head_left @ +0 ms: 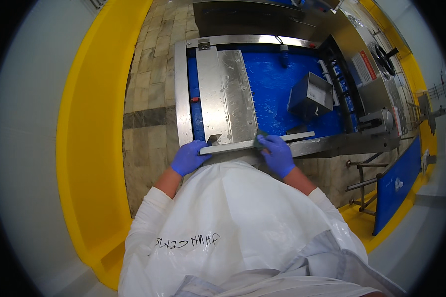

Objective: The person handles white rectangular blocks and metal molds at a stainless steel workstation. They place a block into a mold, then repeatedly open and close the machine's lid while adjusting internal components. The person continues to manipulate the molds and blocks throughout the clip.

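Note:
A long, narrow whitish bar (230,147) lies across the near side of a metal machine frame, in front of my apron. At its left end my left hand (189,157), in a blue-violet glove, is closed round it. My right hand (277,154), gloved alike, grips a dark green scouring pad (259,140) that presses against the bar right of its middle. Just beyond the bar is a wet stainless steel plate (223,96) with a toothed right edge. Beside that plate spreads a wet blue conveyor belt (265,81).
An open metal box (312,95) stands on the belt's right part. Further right are a black handwheel (385,59) and a blue panel (397,185) leaning near metal bars. A yellow wall base (91,123) runs along the left, beside the tiled floor (151,89).

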`<state>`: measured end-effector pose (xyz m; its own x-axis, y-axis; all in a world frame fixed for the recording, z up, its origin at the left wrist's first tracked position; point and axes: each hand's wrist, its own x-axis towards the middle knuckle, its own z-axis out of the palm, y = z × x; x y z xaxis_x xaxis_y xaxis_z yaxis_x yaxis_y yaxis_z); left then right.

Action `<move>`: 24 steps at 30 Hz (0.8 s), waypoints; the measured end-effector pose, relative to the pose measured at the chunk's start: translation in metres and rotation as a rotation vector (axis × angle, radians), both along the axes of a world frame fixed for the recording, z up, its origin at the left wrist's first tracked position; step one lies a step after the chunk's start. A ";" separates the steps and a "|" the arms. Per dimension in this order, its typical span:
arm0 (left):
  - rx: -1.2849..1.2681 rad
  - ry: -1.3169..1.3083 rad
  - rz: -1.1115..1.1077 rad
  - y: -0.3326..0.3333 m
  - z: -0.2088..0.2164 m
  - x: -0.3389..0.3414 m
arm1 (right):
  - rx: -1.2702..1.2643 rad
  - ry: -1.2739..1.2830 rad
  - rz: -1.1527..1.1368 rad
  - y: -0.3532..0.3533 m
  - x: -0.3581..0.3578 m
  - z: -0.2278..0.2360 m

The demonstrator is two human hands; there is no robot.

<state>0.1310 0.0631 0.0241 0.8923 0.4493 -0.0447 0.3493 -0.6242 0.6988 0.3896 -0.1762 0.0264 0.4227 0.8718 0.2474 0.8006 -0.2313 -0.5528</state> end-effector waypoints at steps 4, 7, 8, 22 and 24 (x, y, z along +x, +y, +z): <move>-0.059 -0.005 0.017 -0.002 -0.001 0.002 | -0.108 -0.031 -0.253 -0.038 0.085 -0.035; -0.052 -0.001 0.024 0.000 0.002 0.002 | -0.058 -0.073 -0.194 -0.025 0.065 -0.033; -0.044 -0.001 0.023 0.000 0.002 0.001 | -0.019 -0.120 -0.145 -0.016 0.042 -0.030; -0.108 0.066 0.057 0.003 0.014 0.007 | -0.001 -0.012 -0.004 0.003 0.005 -0.011; -0.107 0.079 0.058 0.002 0.013 0.005 | 0.006 -0.029 0.015 0.000 0.002 -0.010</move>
<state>0.1357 0.0654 0.0368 0.8567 0.4890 -0.1644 0.4394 -0.5246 0.7292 0.3918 -0.1764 0.0163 0.4019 0.8766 0.2646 0.8199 -0.2158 -0.5303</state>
